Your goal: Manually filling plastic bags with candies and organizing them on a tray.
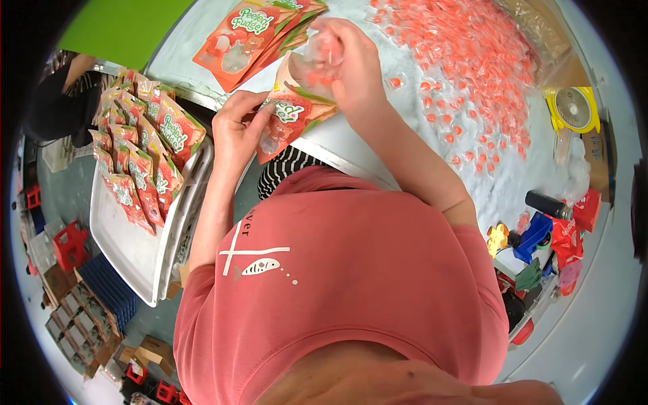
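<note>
Filling looked to be the step in hand: the left hand [236,131] pinched the side of an orange pouch [291,115], thumb on the front and fingers curled behind, holding its mouth up toward the other hand. Right above that mouth, the right hand [347,64] was bunched around a small clutch of clear-wrapped sweets [322,52], fingers closed on them (how many, I could not tell). Both forearms reached forward and bent inward, so the hands met over the edge of the table [351,145].

Next move, I judged, called for the right fingers to loosen squarely over the opening while the left kept it spread.

Beyond the right knuckles lay a wide scatter of loose sweets [459,61]; past the fingertips sat a stack of empty pouches [250,37]; outside the left wrist, a tray [128,250] carried more pouches in rows.
</note>
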The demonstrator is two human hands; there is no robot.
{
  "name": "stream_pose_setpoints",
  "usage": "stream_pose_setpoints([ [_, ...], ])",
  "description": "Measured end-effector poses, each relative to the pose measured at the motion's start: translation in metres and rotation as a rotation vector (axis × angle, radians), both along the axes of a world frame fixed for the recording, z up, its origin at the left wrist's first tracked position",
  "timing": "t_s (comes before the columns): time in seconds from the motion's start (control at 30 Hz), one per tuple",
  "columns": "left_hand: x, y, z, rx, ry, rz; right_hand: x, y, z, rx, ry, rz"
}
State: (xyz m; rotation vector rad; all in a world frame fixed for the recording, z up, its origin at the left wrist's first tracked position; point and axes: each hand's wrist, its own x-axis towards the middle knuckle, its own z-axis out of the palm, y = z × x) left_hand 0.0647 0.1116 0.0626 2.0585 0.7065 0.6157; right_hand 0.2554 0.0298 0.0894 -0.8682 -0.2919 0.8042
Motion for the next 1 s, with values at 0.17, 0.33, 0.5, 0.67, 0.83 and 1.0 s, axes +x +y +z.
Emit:
stream_pose_setpoints([
  [0.17, 0.008, -0.004, -0.004, 0.079, -0.126, -0.015, 0.0, -0.011, -0.014, -0.14, -0.463, 0.072],
  [0.33, 0.006, -0.003, -0.009, 0.0, -0.111, 0.014, -0.003, -0.023, -0.019, -0.092, -0.763, 0.072],
  [0.5, -0.007, -0.001, -0.014, 0.021, -0.129, 0.009, -0.002, -0.023, -0.021, 0.09, -0.805, 0.155],
  [0.67, -0.026, 0.012, -0.018, -0.146, -0.347, -0.011, 0.081, 0.002, -0.099, -0.565, -1.645, -0.332],
  [0.83, -0.035, 0.005, -0.023, -0.205, -0.326, 0.045, 0.081, 0.019, -0.133, -0.577, -2.039, -0.155],
  [1.0, -0.031, 0.001, -0.022, -0.213, -0.311, 0.05, 0.079, 0.023, -0.142, -0.583, -1.907, -0.036],
])
